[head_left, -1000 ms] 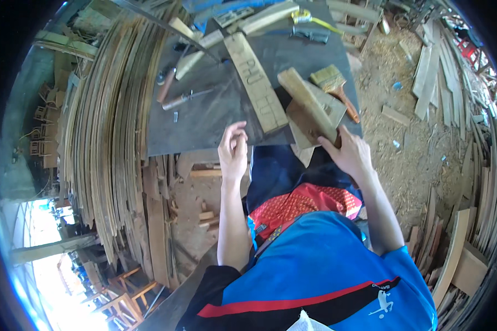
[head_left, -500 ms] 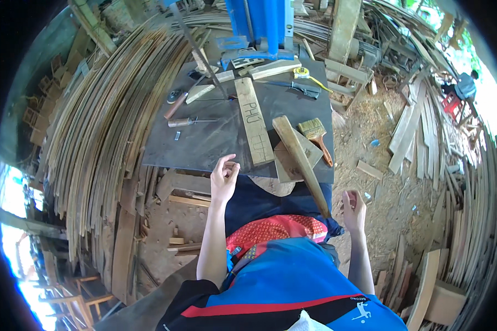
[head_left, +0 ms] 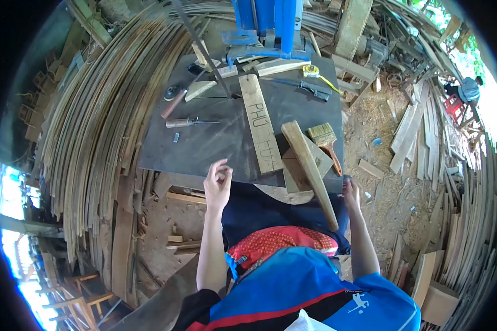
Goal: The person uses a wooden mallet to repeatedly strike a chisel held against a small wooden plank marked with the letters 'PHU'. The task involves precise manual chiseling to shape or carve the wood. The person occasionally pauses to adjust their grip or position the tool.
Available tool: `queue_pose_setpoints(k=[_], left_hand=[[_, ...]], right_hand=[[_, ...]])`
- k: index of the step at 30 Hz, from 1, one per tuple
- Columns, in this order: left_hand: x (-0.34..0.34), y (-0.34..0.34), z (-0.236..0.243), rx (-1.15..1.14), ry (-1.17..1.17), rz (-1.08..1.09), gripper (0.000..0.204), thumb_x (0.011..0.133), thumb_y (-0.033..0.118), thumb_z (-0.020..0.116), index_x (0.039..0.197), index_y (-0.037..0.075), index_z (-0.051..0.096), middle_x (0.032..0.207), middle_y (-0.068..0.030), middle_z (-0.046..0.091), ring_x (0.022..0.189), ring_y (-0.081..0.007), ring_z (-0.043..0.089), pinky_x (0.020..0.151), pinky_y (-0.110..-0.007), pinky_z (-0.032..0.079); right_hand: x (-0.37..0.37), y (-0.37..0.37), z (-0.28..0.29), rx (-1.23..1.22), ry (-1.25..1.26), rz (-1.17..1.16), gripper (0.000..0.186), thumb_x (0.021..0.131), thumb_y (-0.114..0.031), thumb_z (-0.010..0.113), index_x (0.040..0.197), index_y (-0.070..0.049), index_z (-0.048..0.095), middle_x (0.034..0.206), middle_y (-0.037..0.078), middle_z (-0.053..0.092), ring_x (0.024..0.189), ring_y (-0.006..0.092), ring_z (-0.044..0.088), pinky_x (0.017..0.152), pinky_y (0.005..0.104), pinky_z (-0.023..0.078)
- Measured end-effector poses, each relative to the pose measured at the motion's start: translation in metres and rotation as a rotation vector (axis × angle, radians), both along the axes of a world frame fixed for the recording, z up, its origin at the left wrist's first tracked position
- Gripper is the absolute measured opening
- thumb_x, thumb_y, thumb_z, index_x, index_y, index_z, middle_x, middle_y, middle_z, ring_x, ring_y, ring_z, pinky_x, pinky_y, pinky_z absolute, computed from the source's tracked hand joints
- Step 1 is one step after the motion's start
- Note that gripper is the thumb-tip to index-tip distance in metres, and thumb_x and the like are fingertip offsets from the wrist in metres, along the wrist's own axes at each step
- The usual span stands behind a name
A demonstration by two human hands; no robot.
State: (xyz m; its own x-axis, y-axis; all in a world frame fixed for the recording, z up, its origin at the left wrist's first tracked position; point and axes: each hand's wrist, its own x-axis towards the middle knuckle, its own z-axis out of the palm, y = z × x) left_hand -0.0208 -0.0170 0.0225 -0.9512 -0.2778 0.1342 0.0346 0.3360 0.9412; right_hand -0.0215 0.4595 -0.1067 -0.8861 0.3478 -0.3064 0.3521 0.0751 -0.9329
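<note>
My left hand (head_left: pixel 218 183) hovers at the front edge of the dark bandsaw table (head_left: pixel 199 149), fingers loosely bent and apart, nothing in them. My right hand (head_left: pixel 351 193) is at the table's front right corner, its fingers curled there and partly hidden. Between the hands a long wooden stick (head_left: pixel 309 171) lies slantwise over a squarish wood piece (head_left: pixel 299 175), its near end sticking out over my lap. A flat board (head_left: pixel 259 124) with dark handwriting lies left of it. A paintbrush (head_left: pixel 324 140) with a brown handle rests near the right edge.
The saw blade (head_left: pixel 204 49) runs down into the table before a blue machine frame (head_left: pixel 265 25). A screwdriver (head_left: pixel 185 122), a yellow tape measure (head_left: pixel 311 71) and wood offcuts (head_left: pixel 200 90) lie around it. Long wood strips (head_left: pixel 102 143) are piled at left; more (head_left: pixel 469 220) lie at right.
My right hand has moved up to the table's corner. My left hand has shifted slightly left and down. The table's things sit a little differently in view as my head moved.
</note>
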Motion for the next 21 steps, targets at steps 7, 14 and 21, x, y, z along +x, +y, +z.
queue_pose_setpoints(k=[7, 14, 21], left_hand=[[-0.01, -0.01, -0.014, -0.103, 0.001, 0.094, 0.029, 0.103, 0.006, 0.068, 0.131, 0.001, 0.063, 0.103, -0.007, 0.072, 0.08, -0.0084, 0.066, 0.069, -0.023, 0.051], [-0.049, -0.003, -0.02, -0.224, -0.076, 0.243, 0.027, 0.105, 0.005, 0.064, 0.132, 0.0, 0.061, 0.1, -0.0083, 0.072, 0.082, -0.0095, 0.067, 0.069, -0.023, 0.051], [-0.085, 0.022, -0.04, -0.229, -0.214, 0.448, 0.029, 0.104, 0.005, 0.062, 0.133, 0.001, 0.059, 0.104, -0.0073, 0.07, 0.076, -0.0091, 0.059, 0.067, -0.021, 0.047]], right_hand=[[-0.073, -0.035, -0.146, 0.382, -0.363, 0.315, 0.036, 0.109, -0.033, 0.06, 0.113, 0.001, 0.068, 0.091, 0.01, 0.07, 0.079, 0.0196, 0.07, 0.067, 0.0372, 0.058], [-0.099, -0.064, -0.199, 0.499, -0.517, 0.616, 0.035, 0.108, -0.033, 0.06, 0.114, 0.002, 0.068, 0.092, 0.011, 0.071, 0.081, 0.0198, 0.071, 0.068, 0.0374, 0.058], [-0.129, -0.049, -0.216, 0.481, -0.576, 0.695, 0.035, 0.108, -0.032, 0.061, 0.115, 0.002, 0.068, 0.093, 0.012, 0.072, 0.082, 0.0201, 0.071, 0.069, 0.0376, 0.058]])
